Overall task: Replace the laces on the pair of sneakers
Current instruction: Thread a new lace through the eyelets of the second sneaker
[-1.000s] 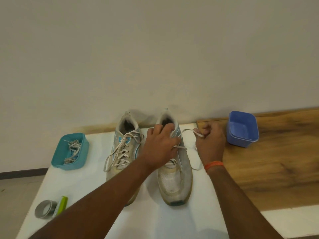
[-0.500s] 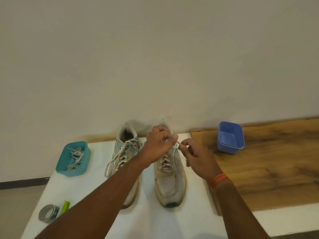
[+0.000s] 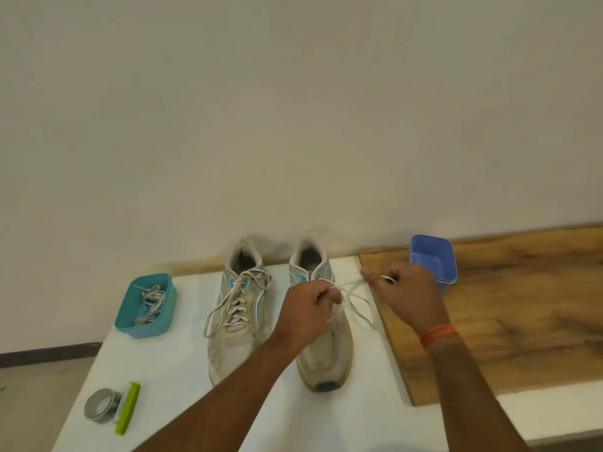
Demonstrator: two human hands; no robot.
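White lace (image 3: 350, 283) now stretched between separated left hand (image 3: 308, 309) and right hand (image 3: 404, 290), both fingers pinching it.

The two sneakers (image 3: 236, 324) are pale grey-white with light blue curved side markings and off-white laces (image 3: 354, 296); the right one has a dark teal toe patch. A teal tub (image 3: 164, 321) holds whitish laces; another tub (image 3: 434, 259) is periwinkle blue. The counter (image 3: 169, 380) is white, the board (image 3: 522, 308) streaked brown wood. An orange band (image 3: 439, 334) circles one wrist. The tape roll (image 3: 98, 404) is grey, beside a lime-green piece (image 3: 128, 407).
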